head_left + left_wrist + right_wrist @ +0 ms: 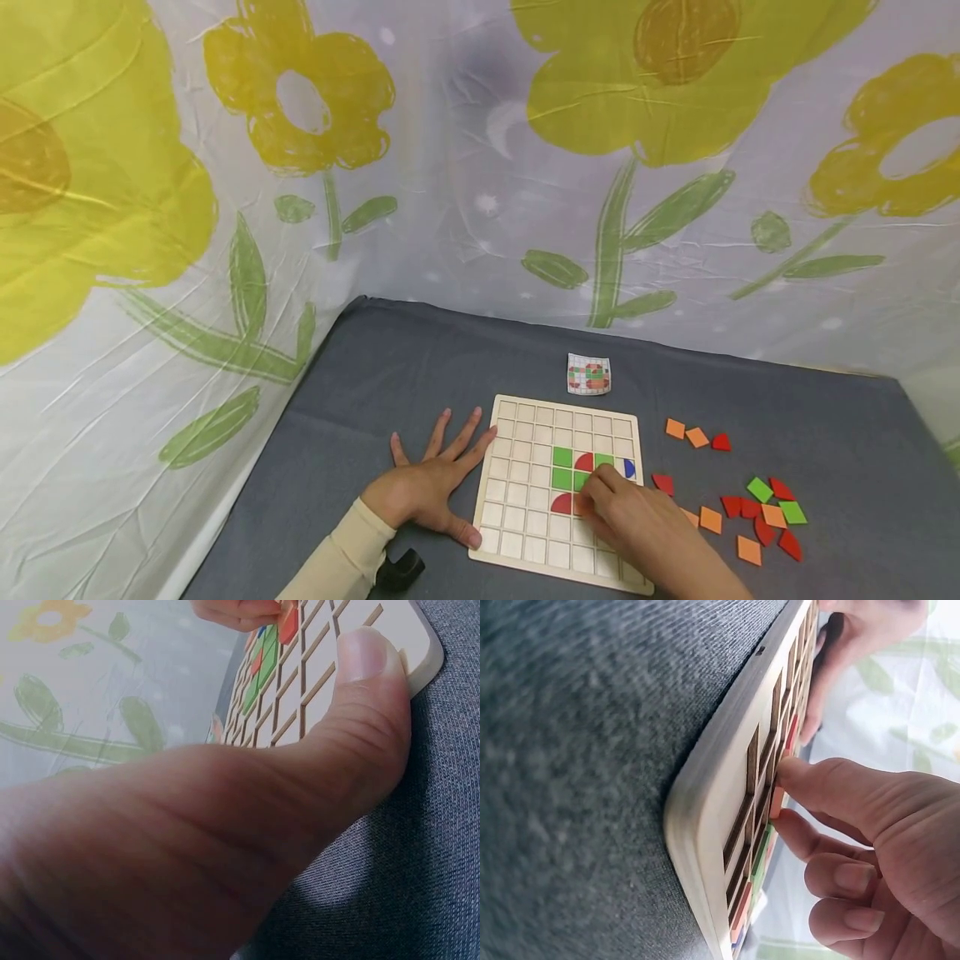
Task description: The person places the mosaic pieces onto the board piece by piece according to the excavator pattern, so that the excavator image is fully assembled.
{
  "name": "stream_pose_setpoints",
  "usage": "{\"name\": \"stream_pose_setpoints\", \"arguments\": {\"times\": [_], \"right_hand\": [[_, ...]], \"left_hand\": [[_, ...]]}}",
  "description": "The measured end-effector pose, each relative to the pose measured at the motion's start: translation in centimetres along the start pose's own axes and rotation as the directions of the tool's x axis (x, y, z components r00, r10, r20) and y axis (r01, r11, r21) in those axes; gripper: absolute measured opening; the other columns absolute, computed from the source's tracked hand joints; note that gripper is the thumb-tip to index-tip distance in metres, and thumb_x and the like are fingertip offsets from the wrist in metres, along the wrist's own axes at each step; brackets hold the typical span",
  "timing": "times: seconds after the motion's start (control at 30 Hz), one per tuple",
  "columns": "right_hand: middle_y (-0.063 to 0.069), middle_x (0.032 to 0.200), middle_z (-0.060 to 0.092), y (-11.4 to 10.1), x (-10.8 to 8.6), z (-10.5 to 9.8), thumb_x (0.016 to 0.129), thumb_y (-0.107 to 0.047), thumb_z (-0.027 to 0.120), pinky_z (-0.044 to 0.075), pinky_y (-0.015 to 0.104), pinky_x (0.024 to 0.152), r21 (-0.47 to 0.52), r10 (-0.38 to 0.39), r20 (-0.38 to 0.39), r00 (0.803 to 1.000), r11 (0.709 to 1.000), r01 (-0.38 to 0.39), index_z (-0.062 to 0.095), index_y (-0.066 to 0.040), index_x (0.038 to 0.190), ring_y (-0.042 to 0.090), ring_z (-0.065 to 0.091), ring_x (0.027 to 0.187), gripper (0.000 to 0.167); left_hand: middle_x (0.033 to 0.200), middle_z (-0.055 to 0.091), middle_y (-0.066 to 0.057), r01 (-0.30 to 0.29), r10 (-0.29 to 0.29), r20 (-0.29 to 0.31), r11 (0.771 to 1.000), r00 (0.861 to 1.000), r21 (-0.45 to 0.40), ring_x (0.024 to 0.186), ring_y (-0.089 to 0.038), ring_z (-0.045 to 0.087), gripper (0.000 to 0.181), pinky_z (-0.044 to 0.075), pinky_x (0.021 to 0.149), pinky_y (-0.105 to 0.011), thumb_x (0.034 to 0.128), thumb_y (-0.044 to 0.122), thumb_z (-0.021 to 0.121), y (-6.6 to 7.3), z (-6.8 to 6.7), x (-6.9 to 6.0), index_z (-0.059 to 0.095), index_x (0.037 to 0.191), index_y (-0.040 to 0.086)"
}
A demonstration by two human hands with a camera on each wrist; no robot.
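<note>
A light wooden grid board (513, 518) lies on the dark cloth. My left hand (427, 493) is spread flat at its left side; the thumb (367, 682) rests on the near left corner and a fingertip touches the left edge. Over the middle cells, my right hand (637, 512) pinches an orange square tile (777, 801) between thumb and index finger, right beside a red quarter-circle tile (561, 503). Farther up in the grid sit green square tiles (562, 457), another red rounded tile (583, 462) and a blue half-round tile (629, 468). Some cells are hidden under my right hand.
Loose red, green and orange tiles (774, 517) lie scattered right of the board, with a short row of tiles (697, 437) behind them. A small pattern card (589, 375) lies beyond the board. A flower-printed curtain (465, 208) hangs behind the table.
</note>
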State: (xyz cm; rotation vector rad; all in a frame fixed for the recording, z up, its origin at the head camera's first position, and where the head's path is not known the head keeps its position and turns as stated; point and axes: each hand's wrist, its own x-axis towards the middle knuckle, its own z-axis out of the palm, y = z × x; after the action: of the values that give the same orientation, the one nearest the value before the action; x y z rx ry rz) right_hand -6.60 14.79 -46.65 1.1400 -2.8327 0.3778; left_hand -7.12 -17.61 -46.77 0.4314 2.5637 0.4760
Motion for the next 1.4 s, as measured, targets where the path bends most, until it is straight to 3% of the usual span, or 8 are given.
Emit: {"name": "stream_pose_setpoints", "arguments": {"times": [0.37,0.6,0.83,1.1,1.3,1.33,1.4], "right_hand": [[-0.009,0.101,0.057,0.2,-0.3,-0.2,0.09,-0.021,0.086,0.04,0.017,0.047,0.026,0.022,0.005,1.0,0.999,-0.022,0.07,-0.021,0.1,-0.004,0.045,0.061,0.019],[-0.013,0.098,0.057,1.7,-1.1,-1.7,0.086,-0.021,0.09,0.038,0.02,0.046,-0.01,0.137,-0.021,0.99,0.99,-0.137,0.069,-0.023,0.102,-0.004,0.045,0.061,0.026],[-0.012,0.095,0.06,3.7,-2.9,-3.0,0.088,-0.029,0.088,0.04,0.021,0.051,-0.061,0.341,0.062,0.938,0.939,-0.338,0.072,-0.021,0.107,-0.002,0.048,0.066,0.027],[-0.01,0.095,0.06,6.1,-5.5,-3.7,0.09,-0.033,0.086,0.046,0.025,0.054,-0.077,0.407,0.097,0.908,0.913,-0.401,0.07,-0.019,0.106,0.002,0.047,0.066,0.026],[-0.009,0.095,0.06,7.1,-5.9,-4.2,0.09,-0.042,0.084,0.055,0.031,0.065,-0.048,0.494,0.233,0.837,0.866,-0.498,0.073,-0.022,0.106,0.007,0.054,0.075,0.028],[-0.009,0.093,0.059,7.1,-6.0,-4.2,0.09,-0.043,0.084,0.054,0.031,0.064,-0.049,0.497,0.242,0.833,0.864,-0.501,0.073,-0.022,0.105,0.006,0.054,0.073,0.029],[-0.011,0.089,0.055,7.1,-6.5,-4.0,0.089,-0.043,0.085,0.05,0.027,0.06,-0.046,0.481,0.218,0.849,0.874,-0.484,0.073,-0.025,0.1,0.003,0.05,0.069,0.024]], "left_hand": [[0.178,-0.012,0.007,-0.008,0.008,-0.007,1.0,1.0,-0.002,0.162,-0.037,-0.018,0.14,-0.011,0.099,-0.095,0.0633,0.073,0.089,-0.1,0.1,0.1,0.006,0.171,0.041],[0.178,-0.015,0.005,-0.017,0.017,0.002,1.0,1.0,-0.022,0.161,-0.039,-0.02,0.141,-0.013,0.097,-0.095,0.0645,0.073,0.088,-0.2,0.0,0.2,0.002,0.171,0.041],[0.178,-0.015,0.009,0.008,-0.008,0.009,1.0,1.0,0.009,0.162,-0.035,-0.02,0.141,-0.012,0.1,-0.094,0.063,0.074,0.088,0.0,0.1,0.1,0.004,0.171,0.042],[0.177,-0.019,0.011,-0.005,0.005,0.011,1.0,1.0,-0.015,0.161,-0.035,-0.023,0.142,-0.017,0.097,-0.094,0.062,0.076,0.087,-0.4,0.3,0.4,0.001,0.17,0.045],[0.177,-0.017,0.01,0.003,-0.003,0.01,1.0,1.0,0.006,0.161,-0.035,-0.022,0.14,-0.014,0.099,-0.094,0.0638,0.075,0.087,-0.3,0.1,0.3,0.002,0.17,0.043],[0.177,-0.017,0.01,0.002,-0.002,0.009,1.0,1.0,0.006,0.161,-0.036,-0.022,0.14,-0.013,0.099,-0.094,0.064,0.075,0.087,-0.3,0.2,0.3,0.002,0.171,0.043],[0.177,-0.017,0.009,0.001,-0.001,0.01,1.0,1.0,0.006,0.161,-0.036,-0.022,0.14,-0.013,0.098,-0.094,0.064,0.075,0.087,-0.2,0.2,0.2,0.003,0.171,0.043]]}}
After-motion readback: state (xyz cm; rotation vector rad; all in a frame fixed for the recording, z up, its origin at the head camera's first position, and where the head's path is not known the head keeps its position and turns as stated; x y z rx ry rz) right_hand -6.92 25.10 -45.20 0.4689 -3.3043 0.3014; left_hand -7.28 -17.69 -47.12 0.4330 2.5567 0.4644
